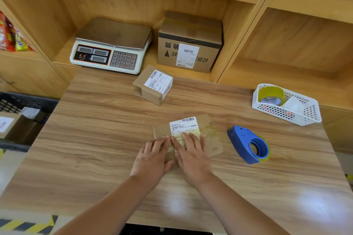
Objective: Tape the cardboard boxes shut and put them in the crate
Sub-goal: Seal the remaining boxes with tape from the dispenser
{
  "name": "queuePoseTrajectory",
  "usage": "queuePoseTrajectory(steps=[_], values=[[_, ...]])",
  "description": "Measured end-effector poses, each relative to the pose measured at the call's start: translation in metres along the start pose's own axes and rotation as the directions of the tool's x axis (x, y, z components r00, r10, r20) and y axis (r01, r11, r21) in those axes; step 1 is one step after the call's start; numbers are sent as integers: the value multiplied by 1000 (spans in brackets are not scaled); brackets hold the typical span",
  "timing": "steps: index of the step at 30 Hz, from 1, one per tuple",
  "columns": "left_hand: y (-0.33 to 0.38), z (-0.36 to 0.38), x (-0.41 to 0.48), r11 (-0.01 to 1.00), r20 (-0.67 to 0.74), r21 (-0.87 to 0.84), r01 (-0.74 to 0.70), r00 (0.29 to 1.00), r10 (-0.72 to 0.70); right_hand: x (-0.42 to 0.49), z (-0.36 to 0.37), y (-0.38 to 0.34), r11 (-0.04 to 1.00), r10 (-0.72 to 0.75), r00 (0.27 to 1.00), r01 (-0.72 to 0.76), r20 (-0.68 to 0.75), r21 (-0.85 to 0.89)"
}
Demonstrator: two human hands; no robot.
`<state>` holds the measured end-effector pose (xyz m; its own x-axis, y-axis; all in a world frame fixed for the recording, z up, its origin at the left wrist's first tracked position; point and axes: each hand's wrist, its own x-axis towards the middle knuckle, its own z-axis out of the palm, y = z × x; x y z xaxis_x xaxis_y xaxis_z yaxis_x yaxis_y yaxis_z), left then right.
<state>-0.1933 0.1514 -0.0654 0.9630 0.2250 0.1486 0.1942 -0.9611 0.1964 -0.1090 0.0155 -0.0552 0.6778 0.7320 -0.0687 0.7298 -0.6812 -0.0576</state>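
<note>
my hands cover the near half of the flat box (193,129) lying mid-table (95,139); its label print is too blurred to read. left hand (152,160) and right hand (193,156) both lie flat on it, fingers straight, pressing down glossy tape (208,129). the black mesh crate (23,101) at my left is cut off by table and frame. three cardboard boxes lie out: this one, a small box (152,86) behind it, a big box (189,44) shelved. two tape rolls (271,93): one in the blue plastic dispenser (246,145), one in the white perforated basket (305,114).
</note>
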Motion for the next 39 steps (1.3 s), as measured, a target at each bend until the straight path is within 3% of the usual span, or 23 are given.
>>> queuePoseTrajectory(steps=[9, 18, 21, 26, 31, 33, 39], values=[[0, -1, -1, 1000, 2, 4, -13, 1000, 13, -4, -9, 26, 994, 98, 982, -89, 163, -58], [1, 0, -4, 1000, 0, 10, -3, 1000, 3, -5, -18, 53, 955, 296, 954, -294, 52, -48], [2, -5, 1, 1000, 3, -4, 23, 1000, -23, 0, -28, 54, 928, 363, 930, -366, 54, 68], [21, -16, 22, 951, 149, -91, 297, 948, -281, 15, -35, 49, 820, 508, 842, -538, 183, 197], [43, -12, 48, 680, 303, -318, 661, 750, -587, 22, -25, 39, 791, 521, 832, -554, 190, 259], [46, -5, 51, 631, 297, -342, 696, 717, -630, 23, -22, 43, 777, 522, 837, -546, 162, 313], [44, 8, 48, 642, 224, -380, 666, 740, -635, 22, -16, 58, 748, 529, 844, -510, 82, 424]])
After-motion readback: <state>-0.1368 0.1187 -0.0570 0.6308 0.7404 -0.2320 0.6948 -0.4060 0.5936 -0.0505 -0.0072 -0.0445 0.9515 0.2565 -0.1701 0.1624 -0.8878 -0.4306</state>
